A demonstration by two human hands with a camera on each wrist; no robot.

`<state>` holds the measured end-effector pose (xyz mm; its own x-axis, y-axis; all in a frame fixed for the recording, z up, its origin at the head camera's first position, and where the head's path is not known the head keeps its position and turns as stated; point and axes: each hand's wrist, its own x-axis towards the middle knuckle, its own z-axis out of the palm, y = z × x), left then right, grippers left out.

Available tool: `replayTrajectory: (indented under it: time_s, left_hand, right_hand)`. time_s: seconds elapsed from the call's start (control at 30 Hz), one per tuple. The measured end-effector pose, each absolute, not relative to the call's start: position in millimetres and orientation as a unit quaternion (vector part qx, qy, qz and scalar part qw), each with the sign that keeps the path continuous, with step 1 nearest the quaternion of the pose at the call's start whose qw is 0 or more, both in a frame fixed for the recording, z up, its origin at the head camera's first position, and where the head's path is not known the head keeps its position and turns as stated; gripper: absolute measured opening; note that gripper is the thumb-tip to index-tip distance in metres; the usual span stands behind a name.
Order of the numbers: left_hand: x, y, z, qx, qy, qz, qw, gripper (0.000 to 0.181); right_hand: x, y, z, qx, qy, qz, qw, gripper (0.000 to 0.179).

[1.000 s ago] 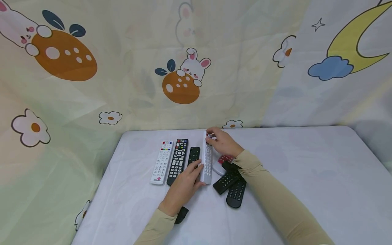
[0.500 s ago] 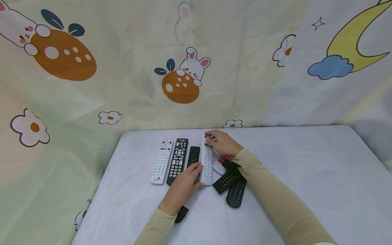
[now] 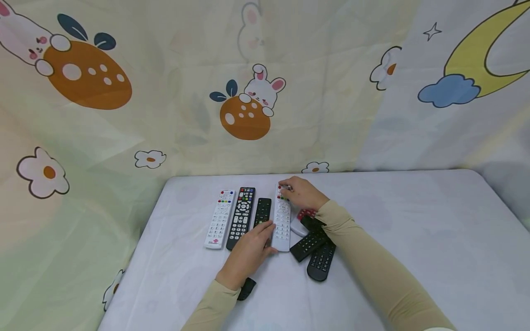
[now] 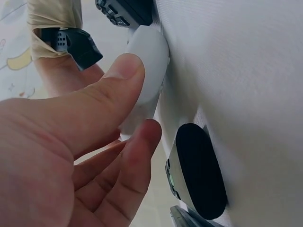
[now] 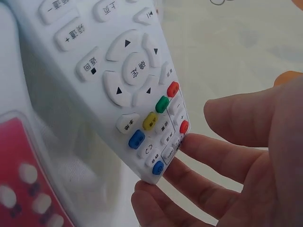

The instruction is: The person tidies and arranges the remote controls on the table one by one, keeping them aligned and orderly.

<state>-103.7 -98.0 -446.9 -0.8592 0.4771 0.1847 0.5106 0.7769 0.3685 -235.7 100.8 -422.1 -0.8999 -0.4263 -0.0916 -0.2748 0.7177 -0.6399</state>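
A white remote control [image 3: 282, 223] lies buttons up on the table, between my two hands. My left hand [image 3: 248, 250] holds its near end, with the thumb [image 4: 125, 71] at the end and fingers along the left side. At the far end, my right hand [image 3: 305, 193] touches the tip with its fingers [image 5: 199, 184]; its thumb stands apart from the remote in the right wrist view. Just left of the white remote is a small black remote [image 3: 262, 210], partly hidden by my left hand. Further left lie a longer black remote [image 3: 241, 218] and another white remote [image 3: 219, 219], roughly side by side.
To the right sits a loose pile: a black remote [image 3: 307, 247], another black remote [image 3: 321, 263] and a white remote with a red panel [image 5: 28, 175], partly under my right forearm. A black strap [image 3: 247, 289] shows at my left wrist. A patterned cloth [image 3: 186, 115] hangs behind the table.
The white remote between my hands has turned from a tilt to lying flatter, buttons up, and shifted slightly right. Both hands stay at its ends.
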Motion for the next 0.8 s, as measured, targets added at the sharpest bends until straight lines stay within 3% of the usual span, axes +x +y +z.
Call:
replayTrajectory:
  time_s: [0.8]
  left_hand:
    - [-106.9, -95.5, -449.3, -0.272, -0.948, -0.162, 0.042, 0.062]
  right_hand:
    - [-237.6, 97.7, -428.6, -0.211, 0.935, -0.261, 0.113, 0.043]
